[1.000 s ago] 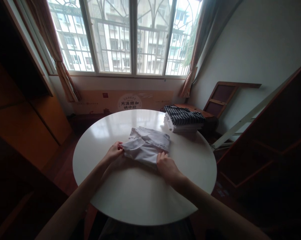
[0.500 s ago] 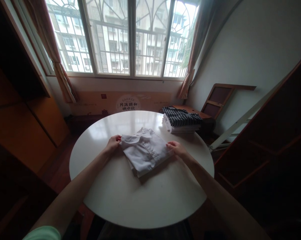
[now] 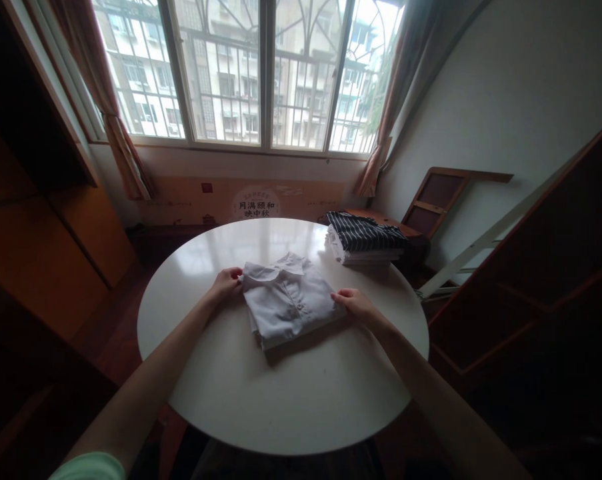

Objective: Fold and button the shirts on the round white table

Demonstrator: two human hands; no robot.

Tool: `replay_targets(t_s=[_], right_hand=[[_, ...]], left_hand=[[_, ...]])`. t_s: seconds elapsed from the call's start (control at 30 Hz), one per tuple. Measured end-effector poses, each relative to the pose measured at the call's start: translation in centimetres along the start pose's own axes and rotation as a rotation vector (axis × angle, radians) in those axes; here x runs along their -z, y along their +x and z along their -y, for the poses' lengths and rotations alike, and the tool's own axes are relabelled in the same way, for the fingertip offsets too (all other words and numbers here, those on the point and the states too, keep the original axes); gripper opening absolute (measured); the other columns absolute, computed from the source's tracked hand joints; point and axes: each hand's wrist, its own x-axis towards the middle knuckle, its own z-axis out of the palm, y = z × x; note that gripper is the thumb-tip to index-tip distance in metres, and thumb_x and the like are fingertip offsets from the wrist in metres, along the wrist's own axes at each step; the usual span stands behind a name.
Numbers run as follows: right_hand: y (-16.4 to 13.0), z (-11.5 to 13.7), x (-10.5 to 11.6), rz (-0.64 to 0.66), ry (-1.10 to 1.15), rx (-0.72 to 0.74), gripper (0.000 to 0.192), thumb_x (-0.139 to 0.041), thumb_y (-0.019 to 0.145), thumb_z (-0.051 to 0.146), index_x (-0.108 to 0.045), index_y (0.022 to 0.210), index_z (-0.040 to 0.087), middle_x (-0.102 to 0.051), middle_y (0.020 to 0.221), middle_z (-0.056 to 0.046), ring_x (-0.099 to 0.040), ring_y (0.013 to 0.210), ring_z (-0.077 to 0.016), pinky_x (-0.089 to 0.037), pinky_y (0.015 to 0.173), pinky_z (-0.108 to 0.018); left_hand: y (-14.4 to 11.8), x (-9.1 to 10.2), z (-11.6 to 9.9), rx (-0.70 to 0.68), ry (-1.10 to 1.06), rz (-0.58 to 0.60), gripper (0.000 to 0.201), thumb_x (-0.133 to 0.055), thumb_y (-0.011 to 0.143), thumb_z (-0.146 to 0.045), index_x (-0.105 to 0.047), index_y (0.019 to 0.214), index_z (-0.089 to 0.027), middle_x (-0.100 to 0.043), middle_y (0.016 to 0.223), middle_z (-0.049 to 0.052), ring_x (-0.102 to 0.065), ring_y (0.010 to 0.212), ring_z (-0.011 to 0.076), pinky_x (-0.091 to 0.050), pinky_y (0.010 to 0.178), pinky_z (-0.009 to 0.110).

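Note:
A folded white shirt (image 3: 287, 300) lies collar-up in the middle of a round white table (image 3: 281, 393). My left hand (image 3: 225, 283) pinches the shirt's left edge near the collar. On the opposite side, my right hand (image 3: 355, 303) grips the shirt's right edge. Both forearms reach in from the near side of the table.
A stack of folded clothes topped by a dark striped garment (image 3: 365, 237) sits at the table's far right edge. Behind it stand a wooden frame (image 3: 443, 200) and a wall. Large barred windows (image 3: 251, 73) with curtains are at the back, and wooden cabinets (image 3: 45, 227) stand on the left.
The shirt has been turned over so the collar faces up and laid flat. My right hand moved from the near edge to the right edge.

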Motion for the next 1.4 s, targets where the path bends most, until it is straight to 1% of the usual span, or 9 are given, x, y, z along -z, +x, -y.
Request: replay_targets(t_s=[0.17, 0.3, 0.37, 0.57, 0.77, 1.03, 1.17, 1.27, 1.4], right_hand=[[-0.6, -0.2, 0.0, -0.067, -0.009, 0.025, 0.042, -0.057, 0.065, 0.054, -0.056, 0.059, 0.013, -0.048, 0.051, 0.001, -0.04, 0.05, -0.009, -0.026, 0.048, -0.022], [-0.8, -0.1, 0.0, 0.021, 0.116, -0.01, 0.041, -0.058, 0.063, 0.055, -0.054, 0.059, 0.014, -0.049, 0.051, 0.002, -0.041, 0.048, -0.0093, -0.028, 0.047, -0.023], [-1.0, 0.1, 0.0, 0.026, 0.113, -0.012, 0.041, -0.058, 0.063, 0.056, -0.052, 0.058, 0.015, -0.048, 0.051, 0.002, -0.041, 0.048, -0.0092, -0.028, 0.047, -0.022], [-2.0, 0.5, 0.2, -0.166, -0.107, -0.001, 0.045, -0.059, 0.06, 0.06, -0.048, 0.053, 0.017, -0.047, 0.048, 0.002, -0.042, 0.046, -0.0096, -0.029, 0.045, -0.022], [-2.5, 0.4, 0.2, -0.148, -0.064, 0.002, 0.047, -0.061, 0.058, 0.062, -0.048, 0.053, 0.017, -0.046, 0.047, 0.003, -0.042, 0.043, -0.0091, -0.03, 0.043, -0.022], [-2.6, 0.7, 0.6, 0.011, 0.156, -0.078, 0.043, -0.068, 0.054, 0.054, -0.051, 0.062, 0.015, -0.045, 0.049, 0.005, -0.039, 0.041, -0.006, -0.028, 0.039, -0.02], [-3.1, 0.8, 1.1, 0.129, 0.263, -0.124, 0.041, -0.068, 0.057, 0.052, -0.05, 0.064, 0.016, -0.04, 0.044, 0.007, -0.036, 0.037, -0.005, -0.024, 0.037, -0.019], [-3.6, 1.2, 1.5, 0.177, 0.277, -0.139, 0.039, -0.069, 0.059, 0.049, -0.05, 0.065, 0.015, -0.042, 0.046, 0.006, -0.037, 0.038, -0.0048, -0.024, 0.038, -0.019], [-4.0, 1.2, 1.6, 0.217, 0.233, -0.126, 0.038, -0.069, 0.059, 0.047, -0.052, 0.068, 0.014, -0.048, 0.054, 0.004, -0.042, 0.044, -0.0055, -0.029, 0.042, -0.019]], left_hand=[[-0.2, -0.4, -0.1, 0.012, 0.053, -0.042, 0.03, -0.051, 0.054, -0.017, -0.069, 0.078, -0.013, -0.068, 0.068, 0.003, -0.058, 0.066, 0.0175, -0.045, 0.059, 0.023], [-0.1, -0.5, 0.3, 0.009, 0.123, -0.034, 0.036, -0.045, 0.054, -0.014, -0.068, 0.081, -0.012, -0.067, 0.067, 0.003, -0.056, 0.062, 0.0155, -0.042, 0.056, 0.021], [0.0, -0.5, 0.4, 0.009, 0.157, -0.02, 0.038, -0.044, 0.054, -0.013, -0.068, 0.083, -0.011, -0.067, 0.067, 0.003, -0.055, 0.06, 0.0147, -0.041, 0.055, 0.021], [0.1, -0.4, 0.6, -0.044, 0.201, -0.021, 0.04, -0.041, 0.055, -0.012, -0.068, 0.085, -0.011, -0.067, 0.07, 0.004, -0.054, 0.06, 0.0136, -0.041, 0.058, 0.021], [-0.1, -0.4, 0.6, -0.044, 0.202, -0.019, 0.039, -0.042, 0.056, -0.014, -0.069, 0.085, -0.011, -0.067, 0.07, 0.004, -0.054, 0.059, 0.0141, -0.04, 0.057, 0.022], [-0.2, -0.5, 0.5, -0.051, 0.188, -0.032, 0.037, -0.044, 0.06, -0.019, -0.069, 0.086, -0.012, -0.068, 0.073, 0.004, -0.054, 0.06, 0.014, -0.04, 0.057, 0.022], [-0.3, -0.5, 0.3, -0.032, 0.21, -0.041, 0.035, -0.047, 0.062, -0.023, -0.069, 0.087, -0.012, -0.066, 0.065, 0.004, -0.052, 0.056, 0.0137, -0.038, 0.055, 0.022], [-0.4, -0.5, 0.1, -0.034, 0.209, -0.044, 0.034, -0.051, 0.063, -0.028, -0.069, 0.087, -0.012, -0.063, 0.06, 0.003, -0.051, 0.054, 0.0133, -0.037, 0.053, 0.022], [-0.4, -0.3, -0.1, -0.041, 0.222, -0.045, 0.032, -0.053, 0.065, -0.033, -0.069, 0.084, -0.013, -0.063, 0.063, 0.002, -0.052, 0.057, 0.0139, -0.039, 0.056, 0.023]])
